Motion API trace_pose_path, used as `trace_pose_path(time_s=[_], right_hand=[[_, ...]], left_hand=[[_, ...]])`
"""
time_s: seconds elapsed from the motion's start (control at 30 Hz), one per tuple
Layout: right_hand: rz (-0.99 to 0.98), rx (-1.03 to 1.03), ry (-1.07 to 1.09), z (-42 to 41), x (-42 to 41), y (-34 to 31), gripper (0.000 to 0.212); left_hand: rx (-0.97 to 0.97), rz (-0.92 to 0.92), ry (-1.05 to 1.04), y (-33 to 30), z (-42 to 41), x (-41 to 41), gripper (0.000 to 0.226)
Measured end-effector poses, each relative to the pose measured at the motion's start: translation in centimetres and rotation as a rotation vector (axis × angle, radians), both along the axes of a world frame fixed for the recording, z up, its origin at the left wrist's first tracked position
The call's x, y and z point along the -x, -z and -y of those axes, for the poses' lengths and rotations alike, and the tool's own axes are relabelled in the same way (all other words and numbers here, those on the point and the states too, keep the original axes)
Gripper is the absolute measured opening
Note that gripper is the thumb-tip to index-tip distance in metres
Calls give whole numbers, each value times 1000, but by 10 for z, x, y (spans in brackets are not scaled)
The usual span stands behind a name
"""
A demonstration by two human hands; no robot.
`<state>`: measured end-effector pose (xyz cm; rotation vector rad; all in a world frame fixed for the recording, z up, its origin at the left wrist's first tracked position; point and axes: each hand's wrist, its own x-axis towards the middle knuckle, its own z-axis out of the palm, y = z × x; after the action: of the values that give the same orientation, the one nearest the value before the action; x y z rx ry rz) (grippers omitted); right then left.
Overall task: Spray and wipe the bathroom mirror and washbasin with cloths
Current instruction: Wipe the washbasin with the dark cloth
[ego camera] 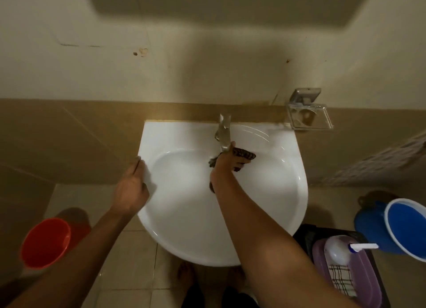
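Observation:
A white washbasin (272,192) hangs on the tiled wall in front of me. My right hand (227,163) is inside the bowl just below the chrome tap (223,132), closed on a dark patterned cloth (246,156) pressed against the basin's back wall. The cloth's ends stick out above and below my hand. My left hand (132,189) grips the basin's left rim, fingers curled over the edge. A white spray bottle (341,252) lies in a purple tub at the lower right, with a checked cloth (341,282) beside it. The mirror is out of view.
A metal soap holder (307,116) is fixed to the wall right of the tap. A red bucket (46,242) stands on the floor at the left. A blue bucket (405,227) stands at the right. The purple tub (368,282) rests on a dark stand. My feet show under the basin.

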<state>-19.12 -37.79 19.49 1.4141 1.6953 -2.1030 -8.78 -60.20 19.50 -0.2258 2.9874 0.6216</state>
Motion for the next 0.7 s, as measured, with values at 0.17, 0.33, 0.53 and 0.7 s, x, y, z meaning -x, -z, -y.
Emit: trace_pose_path(time_s=[0.17,0.33,0.53,0.7], right_hand=[[-37,-12,36,25,-11,17,85],[70,-43,-350,71,-29,31,93],[-39,-444,-1022,127,-65,27,92],[-291,-760,-1493,87,-118,63,82]], left_hand=[[2,-15,28,2,4,-2,69],[27,-12,60,1,6,-4,68],[10,-5,108,2,10,-7,63],[17,-17,91,6,6,-9,72]])
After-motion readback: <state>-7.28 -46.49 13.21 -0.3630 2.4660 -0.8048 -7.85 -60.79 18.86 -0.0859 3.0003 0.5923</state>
